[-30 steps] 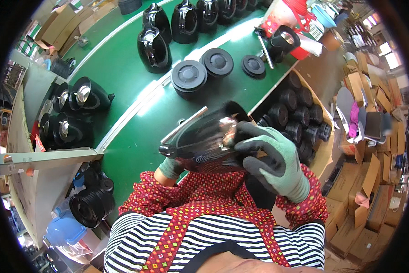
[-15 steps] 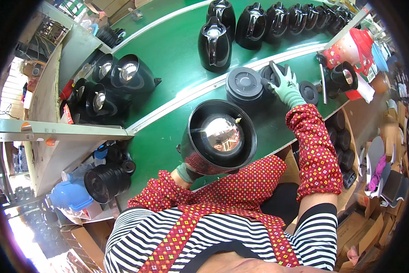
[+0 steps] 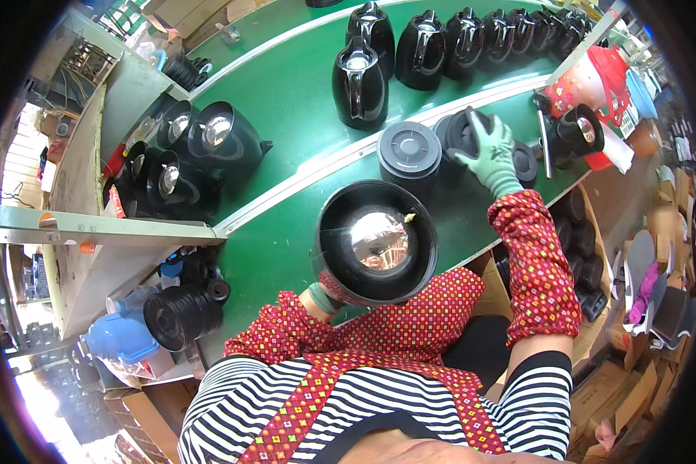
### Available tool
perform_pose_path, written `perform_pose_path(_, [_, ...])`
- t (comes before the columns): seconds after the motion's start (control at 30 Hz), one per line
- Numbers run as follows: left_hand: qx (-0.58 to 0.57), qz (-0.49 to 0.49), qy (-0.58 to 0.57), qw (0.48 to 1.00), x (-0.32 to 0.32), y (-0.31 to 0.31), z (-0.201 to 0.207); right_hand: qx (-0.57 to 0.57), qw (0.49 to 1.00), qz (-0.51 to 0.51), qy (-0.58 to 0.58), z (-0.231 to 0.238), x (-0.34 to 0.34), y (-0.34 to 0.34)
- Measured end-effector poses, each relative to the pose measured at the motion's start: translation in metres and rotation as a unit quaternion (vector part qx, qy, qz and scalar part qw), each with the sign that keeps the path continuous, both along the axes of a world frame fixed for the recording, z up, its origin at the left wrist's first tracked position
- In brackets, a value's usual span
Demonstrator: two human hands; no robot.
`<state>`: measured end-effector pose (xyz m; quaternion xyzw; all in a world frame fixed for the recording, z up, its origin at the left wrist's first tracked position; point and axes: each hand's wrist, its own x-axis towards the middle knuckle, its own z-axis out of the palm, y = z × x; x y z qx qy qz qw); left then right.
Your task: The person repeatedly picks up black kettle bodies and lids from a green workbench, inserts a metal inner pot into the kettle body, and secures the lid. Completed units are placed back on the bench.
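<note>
Bottom-up in front of me is a black vacuum jug body, with a shiny silver dome inside its open base. My left hand, in a green-grey glove, holds it from below; the jug hides most of its fingers. My gloved right hand is closed round the edge of a black round base cap, which sits tilted over others. Just left of it stands a stack of black caps with a ridged top. Another black cap lies to the right, partly behind my right hand.
Finished black jugs stand in a row across the far green belt. More open-bottomed jugs lie at the left. A white rail divides the green surface. A metal frame bar juts in from the left, near stacked black rings.
My right hand has closed on the black cap and drawn it slightly down and toward me, tilting it. The jug in my left hand has shifted slightly nearer.
</note>
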<state>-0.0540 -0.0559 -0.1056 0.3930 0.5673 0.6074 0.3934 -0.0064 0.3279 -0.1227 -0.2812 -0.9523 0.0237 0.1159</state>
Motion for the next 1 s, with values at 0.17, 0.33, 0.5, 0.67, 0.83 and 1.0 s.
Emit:
perform_pose_path(0.17, [0.017, -0.033, -0.018, 0.999, 0.006, 0.007, -0.006, -0.191, 0.93, 0.163, 0.269, 0.077, 0.085, -0.064])
perform_pose_path(0.33, [0.026, -0.122, -0.104, 0.987, 0.026, 0.016, -0.011, -0.237, 0.931, 0.176, 0.213, 0.141, 0.174, -0.175])
perform_pose_path(0.5, [0.04, -0.223, -0.428, 0.875, 0.056, 0.016, -0.04, -0.242, 0.934, 0.122, 0.235, 0.147, 0.224, -0.219])
perform_pose_path(0.67, [0.111, -0.317, -0.262, 0.905, 0.065, 0.015, -0.058, -0.241, 0.928, 0.124, 0.257, 0.152, 0.255, -0.24])
perform_pose_path(0.83, [0.049, -0.253, -0.212, 0.943, 0.067, 0.0, -0.075, -0.202, 0.919, 0.15, 0.305, 0.148, 0.275, -0.253])
perform_pose_path(1.0, [0.184, 0.041, 0.154, 0.97, 0.061, -0.001, -0.014, -0.34, 0.848, 0.066, 0.402, 0.137, 0.283, -0.267])
